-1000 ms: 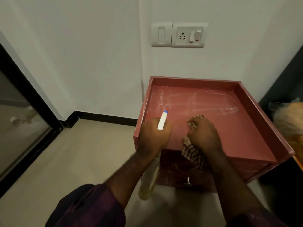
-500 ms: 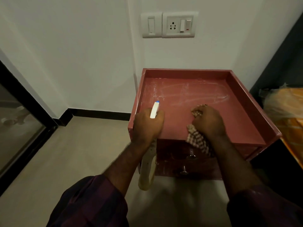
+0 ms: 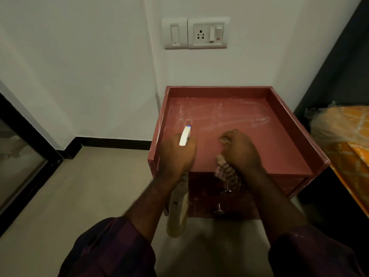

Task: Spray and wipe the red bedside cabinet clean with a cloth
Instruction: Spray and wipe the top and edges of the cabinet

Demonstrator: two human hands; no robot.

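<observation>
The red bedside cabinet [image 3: 283, 124] stands against the white wall, its raised-rim top streaked with pale smears. My left hand [image 3: 175, 154] grips a spray bottle [image 3: 179, 208]; its white nozzle with a blue tip points at the cabinet top, and the pale body hangs below my wrist. My right hand [image 3: 239, 150] grips a checked cloth [image 3: 226, 172] bunched on the front part of the top, with a tail hanging over the front edge. Two metal knobs show on the cabinet front below my hands.
A switch and socket plate [image 3: 195, 33] sits on the wall above the cabinet. An orange wrapped bundle [image 3: 343, 136] lies at the right, beside a dark panel. A glass door with a black frame [image 3: 24, 156] is at the left. Beige floor lies in front.
My right hand with the cloth has shifted slightly back toward the front edge of the top. The left hand holds the bottle in the same pose. The camera view has drifted a little.
</observation>
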